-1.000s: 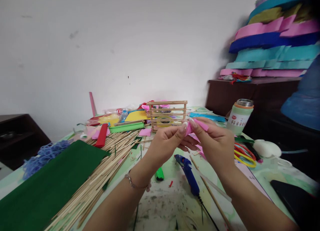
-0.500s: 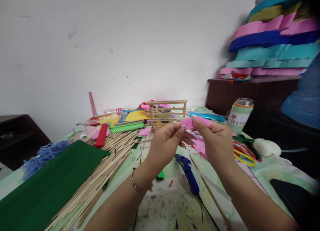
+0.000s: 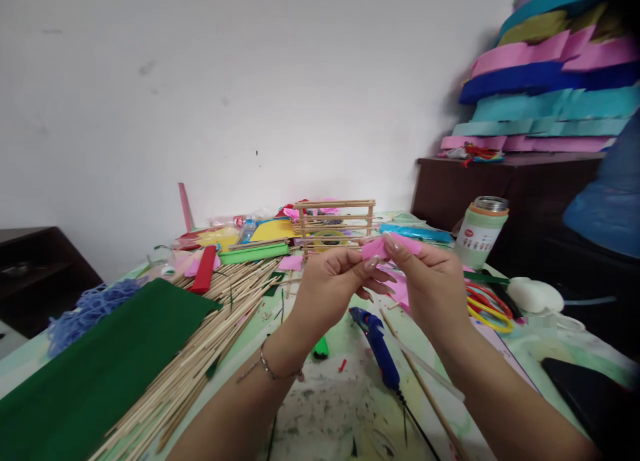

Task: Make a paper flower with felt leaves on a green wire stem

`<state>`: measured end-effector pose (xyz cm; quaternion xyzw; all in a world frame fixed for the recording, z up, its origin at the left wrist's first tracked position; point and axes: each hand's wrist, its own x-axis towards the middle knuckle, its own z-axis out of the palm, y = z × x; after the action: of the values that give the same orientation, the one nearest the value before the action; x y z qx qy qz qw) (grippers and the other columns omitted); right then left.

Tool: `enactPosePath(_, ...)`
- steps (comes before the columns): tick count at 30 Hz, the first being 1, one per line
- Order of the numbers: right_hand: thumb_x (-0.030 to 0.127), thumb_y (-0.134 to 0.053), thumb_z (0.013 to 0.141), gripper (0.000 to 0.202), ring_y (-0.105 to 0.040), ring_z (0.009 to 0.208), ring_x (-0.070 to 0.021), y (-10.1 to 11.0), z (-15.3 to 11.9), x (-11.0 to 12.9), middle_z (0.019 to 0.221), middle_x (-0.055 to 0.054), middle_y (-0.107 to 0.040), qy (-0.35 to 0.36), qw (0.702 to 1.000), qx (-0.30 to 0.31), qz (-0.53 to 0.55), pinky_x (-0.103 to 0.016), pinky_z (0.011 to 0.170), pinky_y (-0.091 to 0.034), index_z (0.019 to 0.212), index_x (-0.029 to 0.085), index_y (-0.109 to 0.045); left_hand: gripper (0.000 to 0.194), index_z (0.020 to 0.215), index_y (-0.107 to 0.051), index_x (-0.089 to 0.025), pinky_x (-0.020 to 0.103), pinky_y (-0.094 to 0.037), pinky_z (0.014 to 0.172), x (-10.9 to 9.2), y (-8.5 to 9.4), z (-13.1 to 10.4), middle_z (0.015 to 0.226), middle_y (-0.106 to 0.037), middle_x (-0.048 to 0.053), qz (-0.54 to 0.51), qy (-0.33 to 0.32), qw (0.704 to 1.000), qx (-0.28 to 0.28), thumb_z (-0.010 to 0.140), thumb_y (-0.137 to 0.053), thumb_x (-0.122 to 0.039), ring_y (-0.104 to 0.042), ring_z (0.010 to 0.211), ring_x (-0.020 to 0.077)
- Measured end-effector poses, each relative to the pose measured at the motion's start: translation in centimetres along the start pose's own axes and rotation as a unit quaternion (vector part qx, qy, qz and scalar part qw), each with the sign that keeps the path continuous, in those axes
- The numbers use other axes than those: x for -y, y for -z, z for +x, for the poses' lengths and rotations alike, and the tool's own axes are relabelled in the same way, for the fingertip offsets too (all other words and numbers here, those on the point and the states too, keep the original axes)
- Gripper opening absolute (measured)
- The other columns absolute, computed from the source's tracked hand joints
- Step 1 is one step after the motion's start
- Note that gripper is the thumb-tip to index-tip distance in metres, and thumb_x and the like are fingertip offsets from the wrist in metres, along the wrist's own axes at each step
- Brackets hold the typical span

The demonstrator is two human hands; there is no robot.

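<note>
A small folded piece of pink paper [image 3: 406, 242] is held up between my two hands above the table. My left hand [image 3: 333, 281] pinches its left end with thumb and forefinger, the other fingers spread beneath. On the right end, the thumb of my right hand [image 3: 433, 281] presses on top, its other fingers hidden behind. Below the hands lies a blue glue gun [image 3: 381, 354] with a clear glue stick in its back. A frame of wooden sticks [image 3: 335, 204] stands behind my left hand.
Loose wooden sticks [image 3: 200, 354] and green felt [image 3: 110, 354] cover the left side. To the right are scissors [image 3: 493, 311], a green bottle [image 3: 481, 233], a white mouse-shaped object [image 3: 535, 294] and a black phone-like object [image 3: 580, 388].
My left thumb has shifted slightly right and down along the pink paper, and the left wrist has turned a little, with the bracelet sliding. My right hand has barely moved.
</note>
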<state>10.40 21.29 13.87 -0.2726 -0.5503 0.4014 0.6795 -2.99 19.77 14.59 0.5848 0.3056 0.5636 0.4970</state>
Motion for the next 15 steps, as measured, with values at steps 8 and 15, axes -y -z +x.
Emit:
enactPosePath(8, 0.033, -0.075, 0.077, 0.018, -0.053, 0.062, -0.0138, -0.1, 0.6, -0.9, 0.06, 0.0, -0.062, -0.033, 0.997, 0.008, 0.076, -0.028, 0.062, -0.043, 0.066, 0.019, -0.076, 0.015, 0.07, -0.063, -0.013, 0.018, -0.052, 0.053, 0.8, 0.3, 0.4, 0.066, -0.075, 0.005, 0.053, -0.016, 0.998, -0.009, 0.085, -0.061, -0.016, -0.071, 0.057, 0.0116)
enactPosePath(15, 0.032, -0.073, 0.08, 0.02, -0.051, 0.055, -0.0127, 0.1, 0.4, 0.0, 0.06, 0.0, -0.064, -0.035, 0.995, 0.042, 0.082, -0.026, 0.053, -0.041, 0.064, 0.021, -0.075, 0.027, 0.104, -0.069, -0.013, 0.027, -0.058, 0.076, -0.1, 1.3, 0.4, 0.102, -0.076, 0.011, 0.021, -0.081, 0.988, 0.133, 0.081, -0.072, -0.027, -0.073, 0.087, 0.0177)
